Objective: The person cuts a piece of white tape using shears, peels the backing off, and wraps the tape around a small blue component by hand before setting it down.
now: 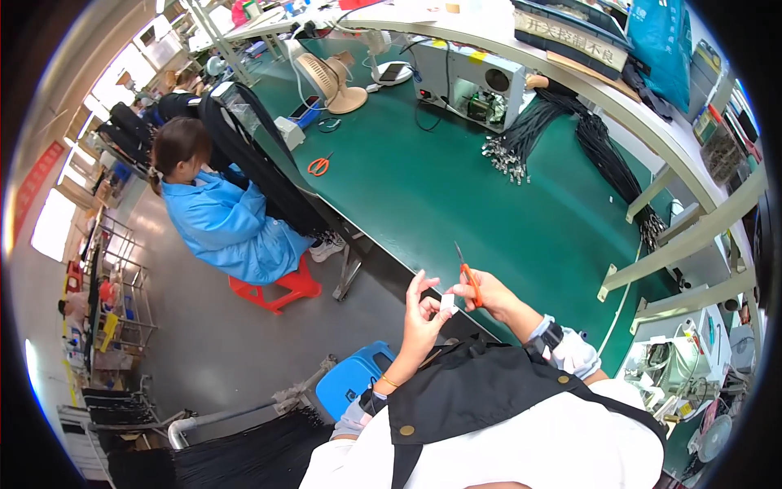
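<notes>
Left hand: we see the left hand pinching a small white piece between thumb and fingers, other fingers raised.
Right hand: we see the right hand closed on orange-handled scissors, blades pointing away from the body; whether its fingertips touch the white piece, we cannot tell.
White piece: in the left-hand grip, just left of the scissors' handles.
Below and beyond the grip: the green tabletop, its near edge running beneath the hands.
Farther off, ahead and left: a second pair of orange-handled scissors and, past them, a beige fan.
Ahead and right: black cables with metal ends, beside a grey machine.
Left of the grip: we see a co-worker in blue on a red stool.
</notes>
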### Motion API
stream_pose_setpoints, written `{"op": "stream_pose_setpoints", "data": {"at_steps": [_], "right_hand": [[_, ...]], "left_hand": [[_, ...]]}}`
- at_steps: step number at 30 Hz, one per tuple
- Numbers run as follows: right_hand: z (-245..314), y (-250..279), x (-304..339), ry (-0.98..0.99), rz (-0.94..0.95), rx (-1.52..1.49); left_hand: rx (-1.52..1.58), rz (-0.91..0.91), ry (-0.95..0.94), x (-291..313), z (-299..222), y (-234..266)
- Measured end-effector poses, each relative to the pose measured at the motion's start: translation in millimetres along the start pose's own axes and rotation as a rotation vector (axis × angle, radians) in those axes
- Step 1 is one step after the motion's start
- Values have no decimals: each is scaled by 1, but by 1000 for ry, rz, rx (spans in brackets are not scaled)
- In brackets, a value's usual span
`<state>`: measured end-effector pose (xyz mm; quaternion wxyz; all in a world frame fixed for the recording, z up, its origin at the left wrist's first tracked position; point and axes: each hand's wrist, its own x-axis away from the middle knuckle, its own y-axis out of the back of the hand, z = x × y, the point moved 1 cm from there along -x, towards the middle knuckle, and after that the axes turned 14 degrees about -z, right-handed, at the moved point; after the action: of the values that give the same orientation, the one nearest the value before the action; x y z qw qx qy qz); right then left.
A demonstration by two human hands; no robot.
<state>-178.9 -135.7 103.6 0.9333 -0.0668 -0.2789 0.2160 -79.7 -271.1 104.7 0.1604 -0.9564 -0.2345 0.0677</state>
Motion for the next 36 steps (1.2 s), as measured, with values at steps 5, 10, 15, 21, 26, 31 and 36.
{"op": "stream_pose_setpoints", "data": {"at_steps": [5,10,15,21,26,31,36], "right_hand": [[-6,-9,11,16,-28,77],[-31,-8,11,-35,-140,12],[-44,-7,13,-140,-96,-100],[-52,-12,15,-153,-91,-64],[-52,-5,21,-488,28,-177],[-52,-4,24,-582,46,-246],[-62,40,9,-28,-354,499]], "left_hand": [[6,-15,28,1,9,2],[-139,-7,74,5,14,4],[-172,-52,139,16,18,5],[-179,-58,90,20,16,8],[-154,-47,67,21,16,6],[-222,41,152,23,9,1],[-712,-35,-433,20,32,11]]}}
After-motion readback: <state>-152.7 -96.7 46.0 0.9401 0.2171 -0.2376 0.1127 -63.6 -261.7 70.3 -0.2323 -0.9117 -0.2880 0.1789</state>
